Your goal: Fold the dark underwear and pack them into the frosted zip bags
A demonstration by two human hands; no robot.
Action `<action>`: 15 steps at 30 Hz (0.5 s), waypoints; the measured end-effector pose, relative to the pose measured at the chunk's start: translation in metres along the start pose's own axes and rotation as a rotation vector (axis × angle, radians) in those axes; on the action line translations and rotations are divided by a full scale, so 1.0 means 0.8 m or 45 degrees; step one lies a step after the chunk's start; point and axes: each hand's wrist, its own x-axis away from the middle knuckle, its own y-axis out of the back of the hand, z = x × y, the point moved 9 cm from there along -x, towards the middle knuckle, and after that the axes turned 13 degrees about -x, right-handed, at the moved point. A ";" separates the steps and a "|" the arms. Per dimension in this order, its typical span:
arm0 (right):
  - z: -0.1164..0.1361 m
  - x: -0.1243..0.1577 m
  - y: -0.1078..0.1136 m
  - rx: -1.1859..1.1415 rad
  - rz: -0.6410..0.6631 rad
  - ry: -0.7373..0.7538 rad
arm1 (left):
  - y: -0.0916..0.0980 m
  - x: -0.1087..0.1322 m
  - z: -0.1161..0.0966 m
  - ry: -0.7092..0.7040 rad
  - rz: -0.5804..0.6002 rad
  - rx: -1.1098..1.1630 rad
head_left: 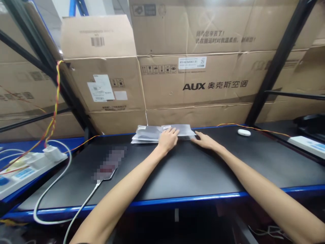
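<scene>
Two low stacks of flat, translucent plastic packets lie side by side at the back of the shelf, the left stack (pixel 148 132) and the right stack (pixel 185 129). Small white labels show near their top edges. My left hand (pixel 168 139) rests on the packets where the stacks meet, fingers stretched out over the right one. At the right stack's outer edge is my right hand (pixel 205 141), thumb and fingers apart, fingertips touching or very close to the packets. Neither hand is seen gripping anything.
A phone (pixel 109 166), blurred out, lies left on the dark shelf (pixel 177 176) with a white cable plugged in. A white earbud case (pixel 244 132) sits at right. Power strips (pixel 27 169) flank both ends. Large cardboard boxes (pixel 162 91) and black posts stand behind.
</scene>
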 end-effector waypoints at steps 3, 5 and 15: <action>-0.012 0.004 0.006 -0.039 0.031 -0.026 | -0.017 -0.005 -0.004 0.023 0.083 0.042; -0.009 0.005 0.005 -0.053 0.053 0.000 | -0.026 -0.008 -0.006 0.024 0.135 0.077; 0.028 0.025 0.036 0.082 -0.157 0.127 | 0.006 0.032 -0.013 -0.238 -0.015 0.276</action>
